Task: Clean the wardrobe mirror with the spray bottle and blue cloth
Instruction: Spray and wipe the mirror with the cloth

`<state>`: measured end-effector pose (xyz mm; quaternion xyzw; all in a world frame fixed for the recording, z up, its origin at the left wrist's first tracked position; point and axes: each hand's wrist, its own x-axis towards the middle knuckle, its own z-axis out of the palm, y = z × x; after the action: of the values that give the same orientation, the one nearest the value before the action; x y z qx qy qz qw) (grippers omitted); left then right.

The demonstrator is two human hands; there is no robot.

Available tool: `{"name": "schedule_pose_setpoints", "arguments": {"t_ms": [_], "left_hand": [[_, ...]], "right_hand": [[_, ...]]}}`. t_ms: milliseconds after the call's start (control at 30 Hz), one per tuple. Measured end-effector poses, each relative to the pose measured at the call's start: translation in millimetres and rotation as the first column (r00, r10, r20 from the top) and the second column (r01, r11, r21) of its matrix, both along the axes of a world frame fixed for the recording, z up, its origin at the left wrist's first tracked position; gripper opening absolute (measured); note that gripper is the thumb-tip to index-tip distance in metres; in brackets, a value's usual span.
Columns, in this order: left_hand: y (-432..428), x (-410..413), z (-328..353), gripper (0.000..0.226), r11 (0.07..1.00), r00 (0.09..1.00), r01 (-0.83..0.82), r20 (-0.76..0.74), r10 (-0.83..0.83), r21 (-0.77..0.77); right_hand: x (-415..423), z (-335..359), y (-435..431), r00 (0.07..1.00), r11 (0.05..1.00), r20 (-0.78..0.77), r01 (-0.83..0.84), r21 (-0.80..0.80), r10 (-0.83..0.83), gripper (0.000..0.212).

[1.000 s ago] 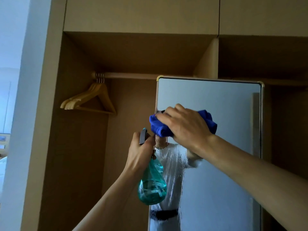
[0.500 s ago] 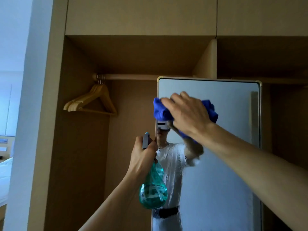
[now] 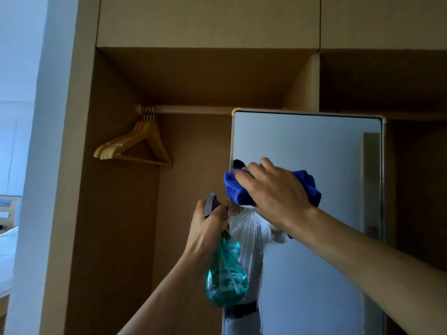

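Wooden wardrobe [image 3: 116,213] fills the view, with an open compartment on the left and a rod [image 3: 193,109] across its top. Some wooden hangers [image 3: 135,146] hang together at the left end of the rod. At the far left, past the wardrobe side, a bit of white bed [image 3: 7,257] shows.

On the right stands the mirror [image 3: 314,146], upright in a thin frame with rounded corners. The right grip [image 3: 275,192] lies over the bunched blue cloth [image 3: 235,192], fingers bent around it, and presses it against the glass near the left edge of the mirror, in the upper half. One end of the cloth reaches a little past this edge. Below the cloth, wet streaks [image 3: 251,228] run down the glass.

The left grip [image 3: 208,228] is closed around the neck of the bottle [image 3: 226,279], just below the cloth and beside the left edge of the mirror. Its teal body hangs under the grip, with liquid inside, and the grey head points up.
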<state>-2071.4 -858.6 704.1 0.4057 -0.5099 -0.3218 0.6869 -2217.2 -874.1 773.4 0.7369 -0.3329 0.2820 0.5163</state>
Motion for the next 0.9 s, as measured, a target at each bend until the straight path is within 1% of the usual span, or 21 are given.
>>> {"name": "schedule_pose_setpoints", "arguments": {"t_ms": [133,200,333,400,467,533,600,700,800,867,900], "left_hand": [[-1.1,0.1,-3.1,0.016,1.000,0.998,-0.021,0.053,0.022,-0.014],[0.4,-1.4,-4.2,0.016,1.000,0.997,-0.018,0.079,0.020,-0.024],[5.1,-5.1,-6.9,0.027,1.000,0.992,-0.021,0.124,0.023,-0.021],[3.1,-5.1,-10.4,0.021,1.000,0.992,-0.027,0.122,0.028,-0.012],[1.0,-4.7,-13.2,0.015,0.999,0.992,-0.032,0.124,0.032,0.001],[0.4,-4.6,-14.5,0.014,0.999,0.990,-0.033,0.138,0.032,0.002],[1.4,-5.7,-14.3,0.015,1.000,0.991,-0.029,0.134,0.028,0.001],[3.3,-8.1,-12.4,0.020,1.000,0.996,-0.014,0.086,0.013,0.019],[3.5,-10.3,-10.1,0.016,0.999,1.000,-0.024,0.004,0.024,0.036],[5.0,-12.2,-9.3,0.015,0.998,0.999,-0.044,0.000,0.044,0.037],[6.4,-13.5,-9.0,0.016,0.998,0.998,-0.057,0.012,0.057,0.035]], "right_hand": [[-0.6,-7.6,3.8,0.999,0.999,-0.030,0.019,0.045,-0.017,0.044],[-0.4,-1.2,5.8,1.000,0.999,-0.016,0.026,0.045,-0.025,0.044],[2.2,31.2,6.0,0.993,0.999,0.111,0.050,-0.017,-0.048,0.040],[4.7,54.0,6.0,0.982,0.996,0.180,0.071,-0.052,-0.061,0.041],[6.7,72.1,6.7,0.974,0.990,0.209,0.109,-0.095,-0.087,0.038],[7.9,76.9,7.0,0.975,0.985,0.196,0.130,-0.111,-0.107,0.035],[7.4,67.4,5.7,0.982,0.986,0.163,0.118,-0.120,-0.097,0.033],[5.0,37.3,1.1,0.994,0.991,0.091,0.070,-0.112,-0.060,0.034],[1.6,4.3,-3.9,0.999,0.998,0.037,0.012,-0.066,-0.010,0.036],[-1.7,-14.2,-4.3,0.999,0.998,0.021,-0.025,-0.049,0.026,0.035],[-3.1,-22.4,-5.2,0.999,0.999,0.011,-0.033,-0.038,0.033,0.038]]}}
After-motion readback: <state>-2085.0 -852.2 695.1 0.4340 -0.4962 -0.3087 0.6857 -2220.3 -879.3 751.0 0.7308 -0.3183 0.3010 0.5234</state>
